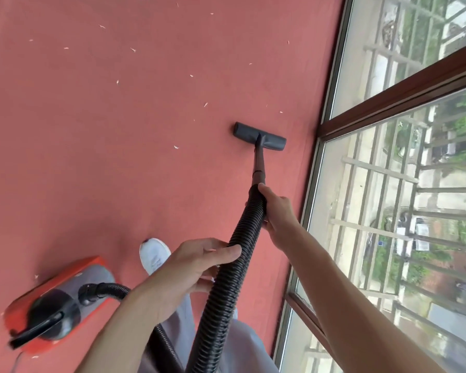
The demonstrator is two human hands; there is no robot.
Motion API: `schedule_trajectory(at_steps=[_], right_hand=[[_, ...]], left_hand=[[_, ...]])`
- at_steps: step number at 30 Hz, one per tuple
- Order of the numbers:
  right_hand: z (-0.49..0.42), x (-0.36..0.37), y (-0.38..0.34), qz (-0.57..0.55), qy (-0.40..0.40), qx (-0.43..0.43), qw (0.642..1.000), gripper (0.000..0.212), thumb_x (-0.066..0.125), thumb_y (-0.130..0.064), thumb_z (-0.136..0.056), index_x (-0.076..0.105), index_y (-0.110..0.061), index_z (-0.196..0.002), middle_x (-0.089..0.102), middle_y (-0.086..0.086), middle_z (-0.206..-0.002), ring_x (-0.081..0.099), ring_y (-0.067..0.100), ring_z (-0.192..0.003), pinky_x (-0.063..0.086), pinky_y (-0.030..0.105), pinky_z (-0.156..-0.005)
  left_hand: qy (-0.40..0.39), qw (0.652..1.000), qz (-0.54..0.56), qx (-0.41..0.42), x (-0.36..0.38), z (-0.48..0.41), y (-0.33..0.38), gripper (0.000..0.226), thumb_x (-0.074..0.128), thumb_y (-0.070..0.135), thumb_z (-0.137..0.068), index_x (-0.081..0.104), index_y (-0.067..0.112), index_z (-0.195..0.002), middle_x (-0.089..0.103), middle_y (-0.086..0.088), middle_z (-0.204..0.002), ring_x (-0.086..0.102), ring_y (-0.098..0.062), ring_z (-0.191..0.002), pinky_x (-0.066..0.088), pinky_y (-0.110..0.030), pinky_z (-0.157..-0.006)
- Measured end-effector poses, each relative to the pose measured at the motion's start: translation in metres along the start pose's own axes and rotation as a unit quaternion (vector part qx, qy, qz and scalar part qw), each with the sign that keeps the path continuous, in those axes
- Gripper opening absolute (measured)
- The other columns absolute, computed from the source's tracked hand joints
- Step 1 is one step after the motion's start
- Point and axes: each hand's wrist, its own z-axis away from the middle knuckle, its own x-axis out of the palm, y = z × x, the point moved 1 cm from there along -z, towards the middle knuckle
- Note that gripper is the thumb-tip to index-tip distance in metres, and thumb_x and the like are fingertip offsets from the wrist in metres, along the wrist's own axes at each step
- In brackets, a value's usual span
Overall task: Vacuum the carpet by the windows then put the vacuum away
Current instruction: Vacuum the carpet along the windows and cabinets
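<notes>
- Gripping black hose (pixel 223 292): right hand (pixel 279 208) high, left hand (pixel 191 267) lower.
- Nozzle (pixel 258 136) flat on red carpet (pixel 105 144) ahead of both hands, near window (pixel 388 162).
- Orange vacuum (pixel 57 302) on carpet, left of left hand.

Red carpet (pixel 119 157) flecked white, black ribbed hose (pixel 237 254), orange-and-grey vacuum (pixel 57 300), white shoe (pixel 154 254).
</notes>
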Motion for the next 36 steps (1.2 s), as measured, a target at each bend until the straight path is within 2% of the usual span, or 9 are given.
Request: schedule_trajectory(at_steps=[5,7,9,11,19,22,26,31,36], right_hand=[[-0.002,0.035,-0.033,-0.015,0.010,-0.011,1.000,0.043,0.064,-0.034,-0.090,0.062,0.003,-0.110,0.069,0.025,-0.110,0.066,0.026,-0.078,0.055,0.031,-0.064],[-0.006,0.054,-0.044,-0.020,0.012,-0.004,1.000,0.046,0.065,-0.032,-0.090,0.059,0.005,-0.116,0.071,0.022,-0.100,0.065,0.024,-0.070,0.051,0.025,-0.051],[-0.012,0.074,-0.052,-0.024,0.027,0.002,0.999,0.048,0.067,-0.029,-0.090,0.057,0.007,-0.120,0.066,0.014,-0.084,0.061,0.020,-0.061,0.046,0.022,-0.043],[-0.018,0.097,-0.056,-0.028,0.038,0.010,0.999,0.049,0.070,-0.027,-0.088,0.056,0.006,-0.121,0.062,0.011,-0.079,0.060,0.019,-0.058,0.047,0.022,-0.043],[0.003,0.194,-0.063,-0.003,0.063,0.000,0.998,0.030,0.071,-0.028,-0.084,0.054,-0.005,-0.094,0.055,0.008,-0.064,0.052,0.015,-0.044,0.046,0.025,-0.047],[0.034,0.220,-0.054,-0.023,0.033,0.020,0.999,0.035,0.069,-0.029,-0.083,0.059,-0.003,-0.103,0.057,0.014,-0.078,0.057,0.023,-0.064,0.052,0.027,-0.054],[0.070,0.244,-0.043,-0.059,-0.038,0.044,0.997,0.044,0.069,-0.031,-0.071,0.057,-0.005,-0.105,0.050,0.017,-0.084,0.047,0.027,-0.073,0.048,0.026,-0.056],[0.078,0.255,-0.035,-0.054,-0.073,0.053,0.994,0.021,0.063,-0.027,-0.086,0.052,-0.009,-0.083,0.039,0.007,-0.064,0.037,0.016,-0.052,0.039,0.023,-0.047],[0.072,0.249,-0.036,-0.037,-0.066,0.038,0.996,0.051,0.067,-0.033,-0.063,0.054,-0.006,-0.103,0.045,0.016,-0.092,0.044,0.024,-0.069,0.043,0.033,-0.062]], left_hand=[[0.007,0.999,0.041,0.019,-0.025,0.007,0.031,0.030,0.075,0.032,-0.079,0.072,0.005,-0.093,0.070,-0.012,-0.082,0.068,-0.026,-0.077,0.056,-0.035,-0.074],[0.022,0.996,0.085,0.014,-0.039,0.006,0.041,0.031,0.075,0.029,-0.083,0.070,0.001,-0.097,0.067,-0.016,-0.081,0.068,-0.036,-0.078,0.057,-0.044,-0.079],[0.054,0.991,0.123,-0.004,-0.055,0.003,0.050,0.040,0.075,0.029,-0.084,0.068,-0.007,-0.101,0.064,-0.018,-0.078,0.067,-0.037,-0.069,0.060,-0.047,-0.071],[0.080,0.985,0.152,-0.010,-0.074,0.005,0.057,0.046,0.076,0.032,-0.083,0.067,-0.008,-0.102,0.062,-0.021,-0.080,0.064,-0.033,-0.061,0.058,-0.043,-0.063],[0.029,0.993,0.117,0.018,-0.171,0.053,0.090,0.045,0.074,0.040,-0.084,0.068,-0.002,-0.099,0.060,-0.018,-0.084,0.065,-0.033,-0.064,0.055,-0.047,-0.069],[-0.021,0.996,0.088,0.018,-0.202,0.084,0.101,0.040,0.076,0.039,-0.082,0.069,0.001,-0.094,0.061,-0.019,-0.083,0.066,-0.034,-0.064,0.059,-0.042,-0.059],[-0.063,0.995,0.076,0.017,-0.232,0.120,0.106,0.037,0.083,0.036,-0.077,0.060,0.007,-0.084,0.061,-0.018,-0.075,0.063,-0.035,-0.058,0.055,-0.041,-0.055],[-0.064,0.994,0.085,0.018,-0.247,0.137,0.105,0.032,0.081,0.032,-0.080,0.061,0.008,-0.083,0.062,-0.016,-0.069,0.063,-0.034,-0.056,0.056,-0.040,-0.052],[-0.010,0.999,0.050,0.012,-0.223,0.119,0.096,0.044,0.083,0.039,-0.076,0.059,0.006,-0.094,0.068,-0.019,-0.077,0.067,-0.036,-0.064,0.059,-0.049,-0.063]])
